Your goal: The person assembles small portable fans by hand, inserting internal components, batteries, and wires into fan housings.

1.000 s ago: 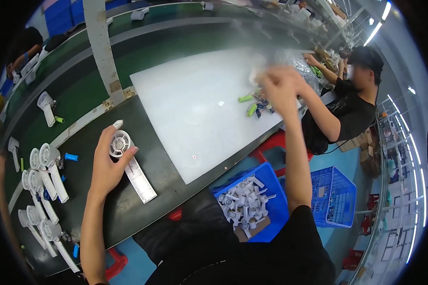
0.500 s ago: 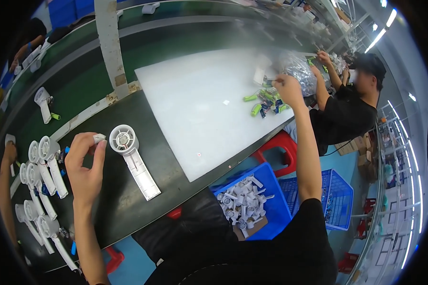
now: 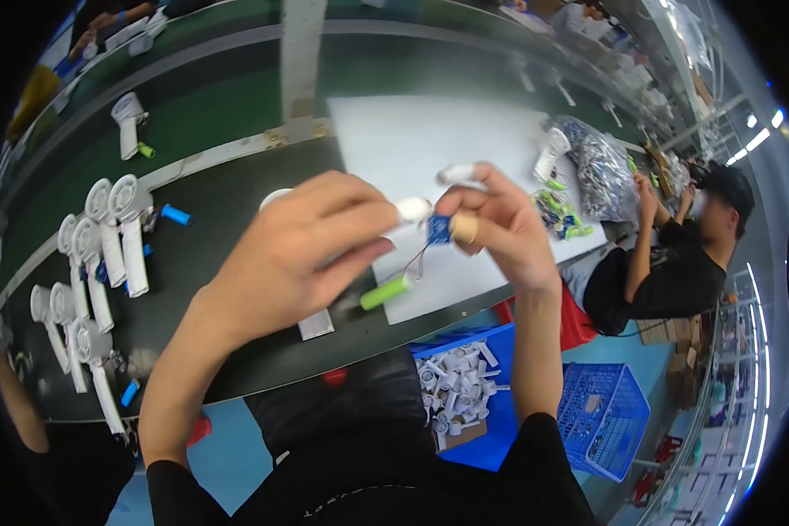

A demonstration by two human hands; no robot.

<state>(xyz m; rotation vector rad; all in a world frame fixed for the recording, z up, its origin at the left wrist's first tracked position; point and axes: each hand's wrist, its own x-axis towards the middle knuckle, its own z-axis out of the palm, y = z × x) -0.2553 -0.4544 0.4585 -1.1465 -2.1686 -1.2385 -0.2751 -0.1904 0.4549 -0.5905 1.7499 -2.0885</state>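
Observation:
My right hand [image 3: 513,237] pinches a small blue circuit board [image 3: 439,230] between thumb and fingers. From it, thin wires lead to a hanging green battery [image 3: 386,292], slightly blurred. White covers sit on the index fingertips of both hands, and a tan band wraps my right thumb. My left hand [image 3: 298,250] comes in from the left, its covered index fingertip beside the board and its thumb apart below. Behind that hand lies a white handheld-fan housing [image 3: 316,326]; only its handle end and a bit of the ring show.
A white foam sheet [image 3: 368,131] covers the bench's right part, bearing green batteries with boards [image 3: 557,210] and a silvery bag [image 3: 600,167]. Fan housings [image 3: 131,254] stand grouped at left. A blue bin [image 3: 500,421] of white parts sits below. A co-worker [image 3: 675,254] works at right.
My right hand has come back from the battery pile to the middle with the board and battery. My left hand has moved right, over the fan housing. The view has shifted.

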